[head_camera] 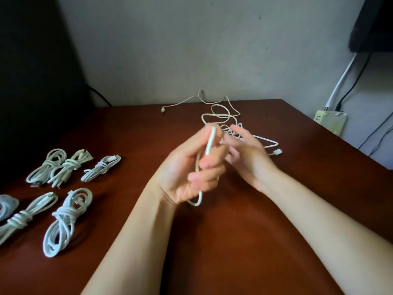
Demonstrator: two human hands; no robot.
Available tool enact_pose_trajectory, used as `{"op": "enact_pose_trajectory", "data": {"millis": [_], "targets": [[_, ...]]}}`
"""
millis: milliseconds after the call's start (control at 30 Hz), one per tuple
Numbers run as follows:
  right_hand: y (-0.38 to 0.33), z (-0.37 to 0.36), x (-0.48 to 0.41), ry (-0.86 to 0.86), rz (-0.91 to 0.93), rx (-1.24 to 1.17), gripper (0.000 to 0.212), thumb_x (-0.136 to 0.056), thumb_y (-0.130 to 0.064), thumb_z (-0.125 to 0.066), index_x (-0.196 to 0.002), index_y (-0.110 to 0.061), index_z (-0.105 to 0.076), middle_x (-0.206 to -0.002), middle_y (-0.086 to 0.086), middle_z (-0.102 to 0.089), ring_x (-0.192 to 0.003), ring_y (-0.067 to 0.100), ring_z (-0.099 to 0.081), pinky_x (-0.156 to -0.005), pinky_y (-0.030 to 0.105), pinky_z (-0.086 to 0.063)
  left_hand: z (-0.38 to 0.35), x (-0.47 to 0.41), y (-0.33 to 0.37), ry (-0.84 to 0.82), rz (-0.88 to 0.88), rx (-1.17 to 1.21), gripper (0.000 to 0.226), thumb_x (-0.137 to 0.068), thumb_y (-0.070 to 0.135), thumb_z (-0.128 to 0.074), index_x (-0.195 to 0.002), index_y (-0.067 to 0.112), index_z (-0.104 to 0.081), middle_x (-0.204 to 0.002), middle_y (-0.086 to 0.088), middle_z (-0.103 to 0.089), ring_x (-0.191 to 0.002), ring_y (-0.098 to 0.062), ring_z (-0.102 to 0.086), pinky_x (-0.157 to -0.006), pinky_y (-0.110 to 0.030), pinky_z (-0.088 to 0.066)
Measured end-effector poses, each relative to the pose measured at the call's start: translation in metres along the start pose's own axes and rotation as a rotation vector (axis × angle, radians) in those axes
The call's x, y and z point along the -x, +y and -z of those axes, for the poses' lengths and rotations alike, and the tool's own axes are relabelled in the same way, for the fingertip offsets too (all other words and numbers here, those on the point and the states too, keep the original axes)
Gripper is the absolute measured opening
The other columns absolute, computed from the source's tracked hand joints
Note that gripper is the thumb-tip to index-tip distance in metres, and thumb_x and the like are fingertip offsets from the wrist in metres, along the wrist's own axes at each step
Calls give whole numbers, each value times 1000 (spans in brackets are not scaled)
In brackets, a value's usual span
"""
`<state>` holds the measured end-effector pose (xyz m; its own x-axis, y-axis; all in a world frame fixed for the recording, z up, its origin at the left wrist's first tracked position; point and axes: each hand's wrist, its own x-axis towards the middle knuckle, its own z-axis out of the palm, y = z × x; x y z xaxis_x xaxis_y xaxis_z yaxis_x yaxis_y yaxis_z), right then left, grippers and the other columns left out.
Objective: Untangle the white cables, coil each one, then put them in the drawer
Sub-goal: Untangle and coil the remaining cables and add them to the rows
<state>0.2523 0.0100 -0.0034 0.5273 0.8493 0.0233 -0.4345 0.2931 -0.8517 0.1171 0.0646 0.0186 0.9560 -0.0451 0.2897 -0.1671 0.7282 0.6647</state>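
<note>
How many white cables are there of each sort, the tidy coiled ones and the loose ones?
Coiled cable bundles: 6, one cut off by the picture's left edge.
Loose tangle: 1; its separate cables cannot be counted.
Cable gripped in the left hand: 1.
Total: 8.

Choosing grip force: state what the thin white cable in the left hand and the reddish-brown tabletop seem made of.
The thin white cable gripped by the left hand: likely smooth plastic or rubber sheathing, matte; it bends in soft loops. The reddish-brown tabletop: probably varnished wood or laminate; soft sheen, no grain visible, so undecided.
</note>
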Motion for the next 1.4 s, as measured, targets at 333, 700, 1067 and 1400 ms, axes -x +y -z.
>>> {"op": "enact_pose_trajectory", "data": {"millis": [333, 700, 1067, 1400], "targets": [[-41, 14, 1, 287, 382, 111, 20, -88, 5, -57, -94, -14, -57, -96, 6, -68, -68, 3, -58, -59, 14, -43, 7, -6, -4, 385, 23, -495, 19, -91, 27, -43, -87, 10, -52, -57, 0, -41, -37, -3, -25, -36, -15, -19], [-23, -9, 39, -89, 1120, 1062, 13, -83, 3, -66, -92, -7, -68, -88, 0, -69, -82, 10, -66, -75, 22, -51, 9, -2, 10, 769, -77, -633, 49, -75, 60, -44, -80, 16, -64, -63, 7, -53, -47, -6, -25, -47, -23, -12], [-5, -6, 31, -280, 721, 1187, 29, -94, -37, -42, -101, -12, -54, -97, -2, -61, -88, 6, -56, -80, 23, -44, 10, -3, 11, 933, -419, -711, 32, -100, 21, -44, -70, 22, -54, -102, 12, -72, -66, -8, -51, -66, -28, -37], [-17, 17, 11, -17, 652, 1472, 9, -90, -9, -53, -93, -17, -54, -94, -6, -54, -87, 16, -55, -74, 29, -41, 16, -2, 14, 788, -515, -458, 27, -103, 30, -32, -77, 23, -39, -68, 11, -64, -45, -1, -38, -38, -13, -27]]}}
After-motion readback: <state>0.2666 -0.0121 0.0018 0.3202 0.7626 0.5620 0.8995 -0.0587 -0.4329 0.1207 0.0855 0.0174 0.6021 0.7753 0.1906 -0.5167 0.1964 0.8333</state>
